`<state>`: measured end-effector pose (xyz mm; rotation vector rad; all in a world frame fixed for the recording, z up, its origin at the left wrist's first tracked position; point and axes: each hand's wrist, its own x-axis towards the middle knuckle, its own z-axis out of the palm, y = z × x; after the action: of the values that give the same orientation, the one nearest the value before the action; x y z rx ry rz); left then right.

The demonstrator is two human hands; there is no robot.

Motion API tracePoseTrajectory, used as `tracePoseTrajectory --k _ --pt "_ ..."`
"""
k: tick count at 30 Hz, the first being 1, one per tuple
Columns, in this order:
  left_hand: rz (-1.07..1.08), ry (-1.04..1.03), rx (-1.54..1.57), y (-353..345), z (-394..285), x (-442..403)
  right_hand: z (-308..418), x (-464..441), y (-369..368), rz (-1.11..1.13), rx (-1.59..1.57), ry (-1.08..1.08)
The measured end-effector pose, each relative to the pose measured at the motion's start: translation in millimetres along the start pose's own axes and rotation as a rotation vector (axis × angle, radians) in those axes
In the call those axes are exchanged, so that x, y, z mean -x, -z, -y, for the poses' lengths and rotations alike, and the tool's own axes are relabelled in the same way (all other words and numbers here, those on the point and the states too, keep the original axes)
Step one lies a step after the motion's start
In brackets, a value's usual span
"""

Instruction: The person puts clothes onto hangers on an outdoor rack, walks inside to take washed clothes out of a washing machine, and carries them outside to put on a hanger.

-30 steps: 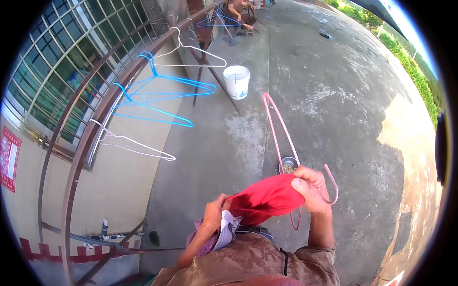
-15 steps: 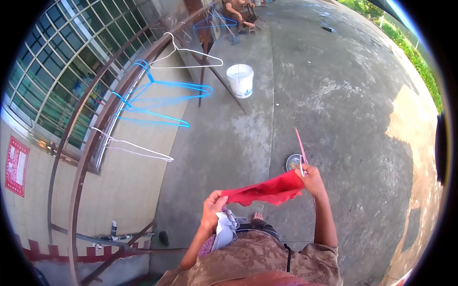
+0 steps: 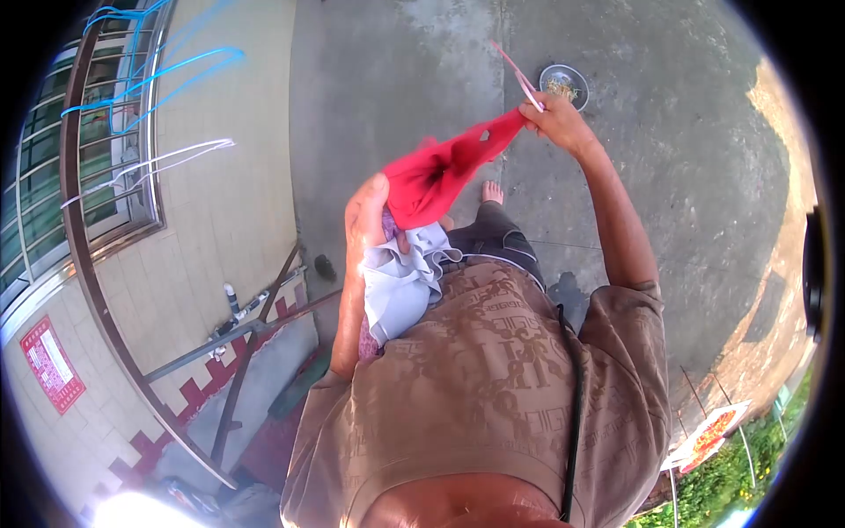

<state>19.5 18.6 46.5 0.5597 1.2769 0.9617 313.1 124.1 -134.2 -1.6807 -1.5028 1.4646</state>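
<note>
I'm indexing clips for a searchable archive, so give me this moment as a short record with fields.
Left hand: the left hand grips one end of the red cloth
Right hand: the right hand grips the other end, along with a pink hanger
Cloth state: stretched slantwise between the hands
By left forearm: pale cloth and purple cloth
Rail: the brown rail carries blue hangers and a white hanger
Ground: bowl beyond the right hand; contents unclear
Wall: red poster

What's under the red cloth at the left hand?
Below the red cloth: pale ruffled cloth and some purple cloth, near the left hand. Anything directly behind the red cloth is covered; can't tell.
</note>
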Motion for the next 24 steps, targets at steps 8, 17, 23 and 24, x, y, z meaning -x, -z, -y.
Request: tracePoseTrajectory --k 8,17,23,24 --pt "-0.022 -0.028 -0.107 14.3 10.6 -5.1 16.8 29.3 -26.0 -0.188 -0.020 0.095" --pt "-0.061 -0.028 -0.064 13.3 14.6 3.9 97.9 63.4 -37.0 -0.047 -1.432 0.451" --pt "-0.012 -0.058 -0.023 18.2 21.2 16.4 107.2 45.1 -90.7 -0.053 -1.243 0.435" --pt "-0.018 -0.061 -0.017 18.3 21.1 19.5 105.2 44.0 -96.6 -0.104 -1.067 0.398"
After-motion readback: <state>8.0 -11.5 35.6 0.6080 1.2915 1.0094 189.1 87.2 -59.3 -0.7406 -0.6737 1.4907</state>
